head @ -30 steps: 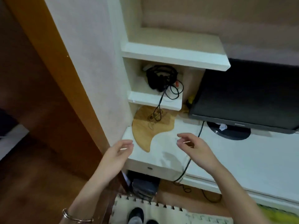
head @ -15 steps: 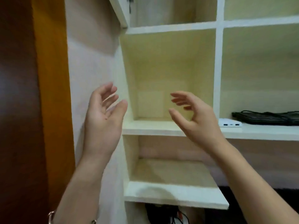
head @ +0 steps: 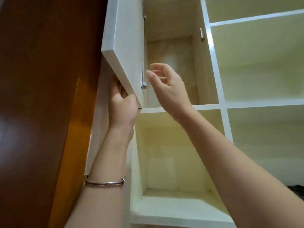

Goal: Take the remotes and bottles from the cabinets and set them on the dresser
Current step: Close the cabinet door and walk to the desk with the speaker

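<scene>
High on the white shelving unit (head: 213,63), at its upper left, a cabinet door (head: 126,46) stands swung open toward the camera, its thick lower edge tilted down to the right. Below that edge the left hand (head: 122,104) grips the door's bottom corner: the fingers (head: 117,87) curl up behind the panel on its outer face and the thumb presses against the near edge, so the hand is clamped on the door. A thin metal bangle (head: 104,182) circles the left forearm lower down. On the door's inner face, near the bottom, sits a small metal hinge (head: 143,79).

Just right of that fitting the right hand (head: 167,87) is raised in front of the opened compartment (head: 171,69), fingers loosely spread and slightly curled, thumb apart from them, holding nothing and touching neither door nor shelf.

The opened compartment shows only its pale back wall and side walls; no remote or bottle can be seen in it, though its floor is hidden from this low angle. The cubby (head: 174,162) directly beneath it shows a bare floor. At the far right edge, behind the right forearm, a dark object (head: 297,190) lies on a shelf, too cropped to identify. A dark wooden panel (head: 41,96) fills the left side
</scene>
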